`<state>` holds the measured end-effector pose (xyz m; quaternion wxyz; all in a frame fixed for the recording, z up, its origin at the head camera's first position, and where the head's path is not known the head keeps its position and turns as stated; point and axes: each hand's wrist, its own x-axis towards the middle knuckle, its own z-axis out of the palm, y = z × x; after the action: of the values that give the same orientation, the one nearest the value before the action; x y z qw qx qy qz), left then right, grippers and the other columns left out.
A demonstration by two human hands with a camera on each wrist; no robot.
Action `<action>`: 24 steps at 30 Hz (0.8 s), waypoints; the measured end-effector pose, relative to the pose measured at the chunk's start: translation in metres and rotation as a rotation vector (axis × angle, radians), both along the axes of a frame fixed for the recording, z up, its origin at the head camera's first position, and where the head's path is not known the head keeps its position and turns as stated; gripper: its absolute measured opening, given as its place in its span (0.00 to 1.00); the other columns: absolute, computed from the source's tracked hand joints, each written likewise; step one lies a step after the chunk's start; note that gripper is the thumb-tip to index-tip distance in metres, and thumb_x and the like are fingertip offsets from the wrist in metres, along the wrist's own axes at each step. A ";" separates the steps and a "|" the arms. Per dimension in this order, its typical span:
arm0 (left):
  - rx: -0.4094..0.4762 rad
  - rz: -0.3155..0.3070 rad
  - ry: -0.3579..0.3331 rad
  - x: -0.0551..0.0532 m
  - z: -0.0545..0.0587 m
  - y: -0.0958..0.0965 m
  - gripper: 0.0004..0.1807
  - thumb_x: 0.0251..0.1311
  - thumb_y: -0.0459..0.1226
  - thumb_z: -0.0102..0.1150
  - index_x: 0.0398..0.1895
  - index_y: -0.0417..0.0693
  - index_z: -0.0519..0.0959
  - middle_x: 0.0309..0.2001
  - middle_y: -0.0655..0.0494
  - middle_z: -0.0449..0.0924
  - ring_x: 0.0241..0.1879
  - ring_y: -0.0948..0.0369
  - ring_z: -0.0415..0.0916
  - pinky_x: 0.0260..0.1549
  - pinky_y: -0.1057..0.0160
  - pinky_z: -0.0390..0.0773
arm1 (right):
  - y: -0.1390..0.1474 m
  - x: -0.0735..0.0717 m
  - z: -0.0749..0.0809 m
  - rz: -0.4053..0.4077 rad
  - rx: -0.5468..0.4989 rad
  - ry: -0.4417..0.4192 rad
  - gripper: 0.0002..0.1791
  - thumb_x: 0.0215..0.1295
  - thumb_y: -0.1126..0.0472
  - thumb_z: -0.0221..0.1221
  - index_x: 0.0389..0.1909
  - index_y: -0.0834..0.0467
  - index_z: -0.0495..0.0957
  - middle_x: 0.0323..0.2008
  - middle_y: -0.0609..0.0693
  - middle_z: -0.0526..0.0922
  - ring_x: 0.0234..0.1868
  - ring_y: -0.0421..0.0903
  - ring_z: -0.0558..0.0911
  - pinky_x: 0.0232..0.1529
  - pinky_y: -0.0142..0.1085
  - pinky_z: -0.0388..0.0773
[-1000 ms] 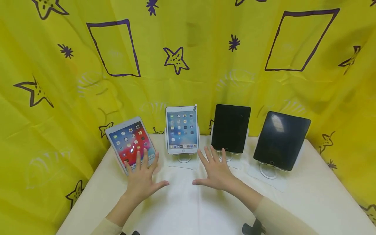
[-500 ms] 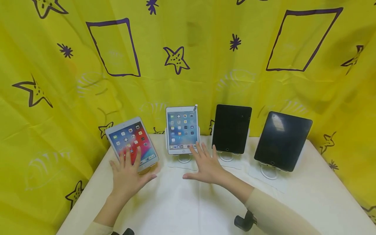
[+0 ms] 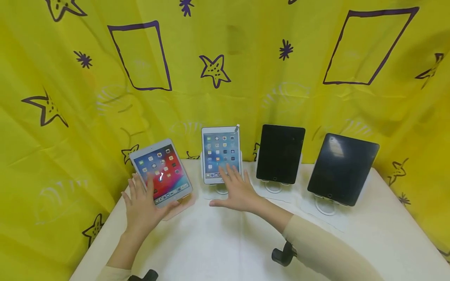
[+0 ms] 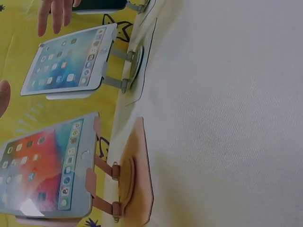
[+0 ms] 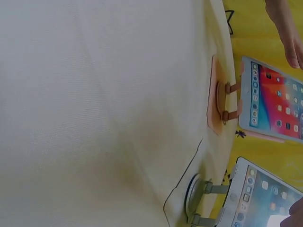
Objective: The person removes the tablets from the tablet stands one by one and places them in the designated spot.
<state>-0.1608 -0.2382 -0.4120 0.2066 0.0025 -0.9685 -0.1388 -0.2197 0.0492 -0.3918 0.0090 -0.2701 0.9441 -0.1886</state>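
My left hand (image 3: pixel 141 210) is held with its fingers spread in front of the left tablet (image 3: pixel 162 171). That tablet has a white frame and a red-and-blue home screen, and leans on a rose-gold stand (image 4: pixel 137 175). Fingers straight and apart, my right hand (image 3: pixel 240 192) hovers before the lower part of the second white tablet (image 3: pixel 221 150), which shows a blue home screen. A silver stand (image 4: pixel 135 71) carries this one. Neither hand grips anything; whether a fingertip touches a screen, I cannot tell. In the right wrist view, my right fingers (image 5: pixel 294 216) overlap the blue screen.
Two dark-screened tablets stand to the right: a black one (image 3: pixel 280 154) and another (image 3: pixel 342 169), both on stands. A white cloth covers the table (image 3: pixel 211 249). Behind hangs a yellow curtain (image 3: pixel 246 101) with drawn stars and frames. Wrist cameras (image 3: pixel 283 255) are strapped to both arms.
My left hand has moved left, from over the left tablet's lower screen to its lower left edge. My right hand has moved left, from the black tablet to the second white one.
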 end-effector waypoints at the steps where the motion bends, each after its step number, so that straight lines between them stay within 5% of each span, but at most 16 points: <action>1: 0.010 0.008 -0.004 0.000 0.000 -0.001 0.64 0.42 0.65 0.62 0.75 0.47 0.40 0.72 0.30 0.32 0.70 0.32 0.32 0.60 0.26 0.35 | -0.002 -0.001 0.000 0.001 -0.016 -0.003 0.61 0.49 0.25 0.56 0.75 0.53 0.41 0.74 0.58 0.43 0.74 0.60 0.44 0.68 0.63 0.34; 5: 0.067 0.042 -0.018 -0.003 -0.001 -0.005 0.66 0.42 0.62 0.65 0.75 0.44 0.37 0.73 0.31 0.34 0.70 0.33 0.35 0.61 0.27 0.39 | -0.013 -0.008 0.000 0.009 -0.071 -0.006 0.59 0.50 0.28 0.58 0.75 0.55 0.44 0.74 0.58 0.45 0.74 0.59 0.48 0.69 0.60 0.41; 12: 0.131 0.083 0.004 -0.006 0.001 -0.009 0.65 0.43 0.56 0.69 0.74 0.40 0.36 0.70 0.29 0.44 0.64 0.32 0.51 0.51 0.32 0.66 | -0.031 -0.020 0.000 -0.015 -0.172 -0.012 0.56 0.52 0.31 0.59 0.74 0.54 0.46 0.74 0.57 0.48 0.73 0.57 0.53 0.68 0.58 0.51; 24: 0.262 0.134 0.040 -0.011 -0.008 -0.012 0.63 0.46 0.49 0.71 0.74 0.40 0.36 0.61 0.29 0.52 0.56 0.38 0.58 0.37 0.37 0.77 | -0.065 -0.033 -0.001 -0.024 -0.315 -0.081 0.57 0.50 0.37 0.66 0.74 0.54 0.48 0.69 0.59 0.59 0.66 0.57 0.66 0.54 0.53 0.75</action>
<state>-0.1715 -0.2507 -0.4199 0.2326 0.0915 -0.9355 -0.2497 -0.2524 -0.0161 -0.3927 0.0021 -0.2490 0.9049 -0.3453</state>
